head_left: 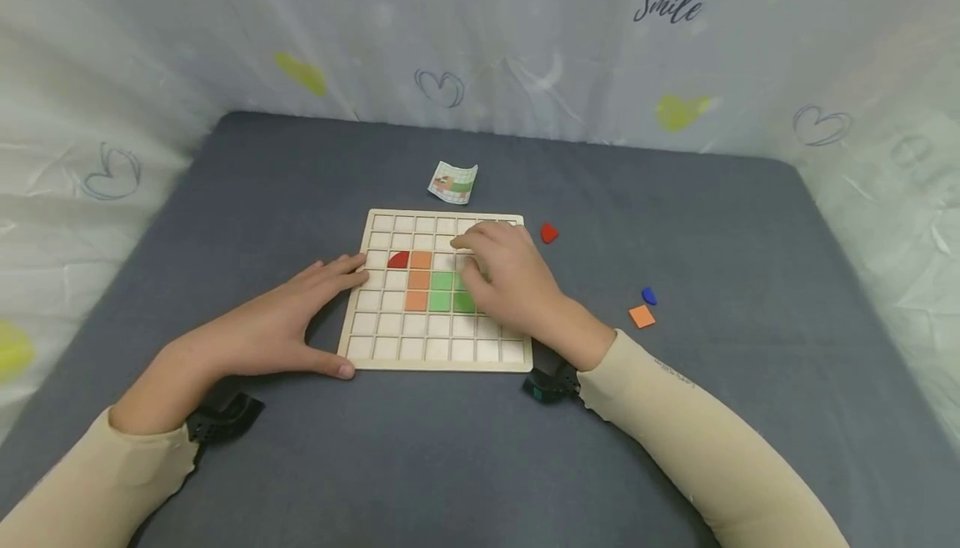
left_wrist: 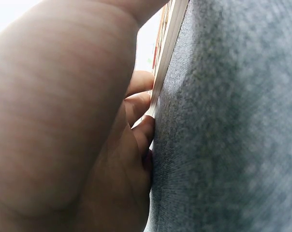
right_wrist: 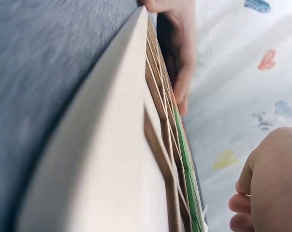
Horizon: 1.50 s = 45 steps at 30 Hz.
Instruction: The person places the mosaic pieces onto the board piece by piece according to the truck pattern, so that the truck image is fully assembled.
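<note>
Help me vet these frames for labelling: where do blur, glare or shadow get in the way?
Head view: the board reads clearly, while the backdrop has a pale glare streak; left wrist: the upper left is blown out white, and the tablecloth goes soft toward the right; right wrist: the board's nearest edge is blurred, with a dark shadow beside it.

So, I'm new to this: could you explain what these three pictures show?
There's no robot, just a person's two bare hands. The wide picture comes from a camera worn on the head; the two tilted close-ups come from one on each wrist. On the grey cloth lies a gridded board with coloured pieces in it, a picture card beyond, and a red piece, blue piece and orange piece to the right. The left hand touches the board's left edge. The right hand is above the board; anything held is hidden.
</note>
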Each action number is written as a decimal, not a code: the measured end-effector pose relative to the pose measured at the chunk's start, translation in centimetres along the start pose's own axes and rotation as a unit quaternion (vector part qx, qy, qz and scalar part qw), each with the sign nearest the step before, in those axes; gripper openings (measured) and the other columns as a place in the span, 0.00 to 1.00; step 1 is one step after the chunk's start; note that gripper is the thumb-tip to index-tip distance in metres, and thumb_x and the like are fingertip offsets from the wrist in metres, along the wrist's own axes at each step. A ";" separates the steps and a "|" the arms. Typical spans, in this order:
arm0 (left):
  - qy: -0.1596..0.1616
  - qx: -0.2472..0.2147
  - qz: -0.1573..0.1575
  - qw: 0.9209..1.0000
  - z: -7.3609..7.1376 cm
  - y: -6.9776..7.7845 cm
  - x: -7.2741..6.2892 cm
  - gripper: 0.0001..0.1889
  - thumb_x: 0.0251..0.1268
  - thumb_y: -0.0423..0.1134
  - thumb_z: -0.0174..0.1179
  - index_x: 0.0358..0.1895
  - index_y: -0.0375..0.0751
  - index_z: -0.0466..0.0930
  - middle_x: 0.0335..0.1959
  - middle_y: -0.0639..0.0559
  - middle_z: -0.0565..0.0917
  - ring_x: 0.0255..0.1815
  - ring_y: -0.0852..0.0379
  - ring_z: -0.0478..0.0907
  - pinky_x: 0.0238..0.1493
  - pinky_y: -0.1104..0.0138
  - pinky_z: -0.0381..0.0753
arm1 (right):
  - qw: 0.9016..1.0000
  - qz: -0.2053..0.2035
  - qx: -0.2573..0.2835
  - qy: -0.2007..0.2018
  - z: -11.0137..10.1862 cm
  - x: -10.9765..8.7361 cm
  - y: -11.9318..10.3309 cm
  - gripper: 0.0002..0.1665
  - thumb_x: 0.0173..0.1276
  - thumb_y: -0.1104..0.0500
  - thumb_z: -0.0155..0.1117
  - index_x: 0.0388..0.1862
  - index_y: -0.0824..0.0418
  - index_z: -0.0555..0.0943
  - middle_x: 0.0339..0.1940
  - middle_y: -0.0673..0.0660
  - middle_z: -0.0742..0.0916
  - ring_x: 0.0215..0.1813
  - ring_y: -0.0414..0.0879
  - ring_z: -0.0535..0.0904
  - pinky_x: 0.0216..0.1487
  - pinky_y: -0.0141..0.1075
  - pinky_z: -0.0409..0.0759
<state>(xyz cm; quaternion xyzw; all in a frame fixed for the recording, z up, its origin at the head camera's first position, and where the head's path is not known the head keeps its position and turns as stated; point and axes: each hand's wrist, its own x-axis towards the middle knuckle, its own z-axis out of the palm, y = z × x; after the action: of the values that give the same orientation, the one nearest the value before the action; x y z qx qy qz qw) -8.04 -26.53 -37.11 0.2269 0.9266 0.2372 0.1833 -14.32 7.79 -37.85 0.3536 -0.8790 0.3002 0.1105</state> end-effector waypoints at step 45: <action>-0.006 0.003 0.001 1.000 0.0 0.1 -0.2 0.67 0.48 0.81 0.73 0.91 0.63 0.51 0.92 0.59 0.44 0.90 0.32 0.39 0.82 0.29 0.51 | 0.986 0.161 0.017 -0.027 -4.9 -3.5 8.9 0.22 0.78 0.63 0.64 0.68 0.59 0.87 0.68 0.58 0.86 0.59 0.56 0.77 0.60 0.53 0.77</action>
<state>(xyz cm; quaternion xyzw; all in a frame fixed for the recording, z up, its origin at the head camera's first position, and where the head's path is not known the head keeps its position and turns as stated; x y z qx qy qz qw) -7.90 -26.56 -36.99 0.2294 0.9262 0.2330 0.1879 -17.98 17.77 -39.35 0.2167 -0.9220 0.3193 0.0312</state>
